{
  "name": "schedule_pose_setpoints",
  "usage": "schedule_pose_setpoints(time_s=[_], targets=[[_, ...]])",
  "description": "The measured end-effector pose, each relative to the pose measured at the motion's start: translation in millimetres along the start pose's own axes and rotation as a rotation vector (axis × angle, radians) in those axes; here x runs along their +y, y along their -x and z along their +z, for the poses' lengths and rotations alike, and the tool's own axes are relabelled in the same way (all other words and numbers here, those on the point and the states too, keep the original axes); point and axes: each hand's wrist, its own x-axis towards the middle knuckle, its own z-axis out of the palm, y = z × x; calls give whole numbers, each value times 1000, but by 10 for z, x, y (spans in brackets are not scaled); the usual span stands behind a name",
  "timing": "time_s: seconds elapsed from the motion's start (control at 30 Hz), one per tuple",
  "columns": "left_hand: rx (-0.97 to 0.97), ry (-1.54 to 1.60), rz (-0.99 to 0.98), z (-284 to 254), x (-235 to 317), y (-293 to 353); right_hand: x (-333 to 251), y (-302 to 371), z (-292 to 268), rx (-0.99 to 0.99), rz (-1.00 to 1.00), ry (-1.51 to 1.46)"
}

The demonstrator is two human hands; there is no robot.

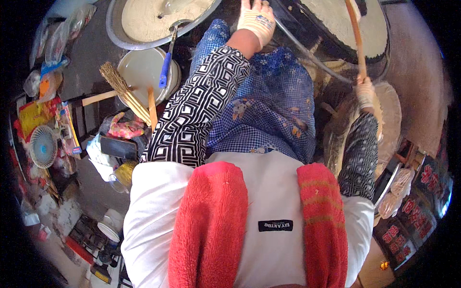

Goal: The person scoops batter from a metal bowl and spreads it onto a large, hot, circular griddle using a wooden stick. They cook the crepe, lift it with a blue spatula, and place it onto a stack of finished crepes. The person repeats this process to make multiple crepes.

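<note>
My right hand [366, 94], in a pale glove, is closed round the lower end of a long wooden stick [357, 41]. The stick reaches up over a dark round griddle [317, 31] coated with a pale layer of batter [377, 29]. My left hand [257, 25], gloved too, stretches to the top edge with its fingers apart and their tips cut off. No object shows in it. Left of it stands a wide metal basin [114, 30] of pale batter. A ladle with a blue handle [165, 71] hangs over the basin's rim.
Below the basin, a white bucket [139, 60] carries a straw brush [120, 81] and wooden sticks. A phone [118, 148], a small fan [43, 146] and plastic bags lie to the left. A metal tube [307, 53] curves before the griddle. Flat round sheets [388, 115] are at right.
</note>
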Motion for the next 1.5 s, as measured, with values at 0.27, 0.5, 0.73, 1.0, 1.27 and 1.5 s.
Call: schedule_pose_setpoints(time_s=[0.27, 0.5, 0.73, 1.0, 1.27, 1.5], targets=[[-16, -9, -118, 151, -362, -320, 84, -74, 73, 130, -48, -18], [108, 98, 35, -352, 159, 20, -497, 90, -220, 14, -114, -33], [-79, -1, 131, -141, 828, 423, -358, -202, -241, 66, -53, -5], [-105, -34, 79, -205, 403, 275, -315, -184, -199, 73, 18, -82], [-108, -14, -79, -212, 3, 36, -159, -136, -220, 22, 121, -16], [-164, -33, -177, -127, -383, -299, -4, -82, -98, 46, 63, -23]])
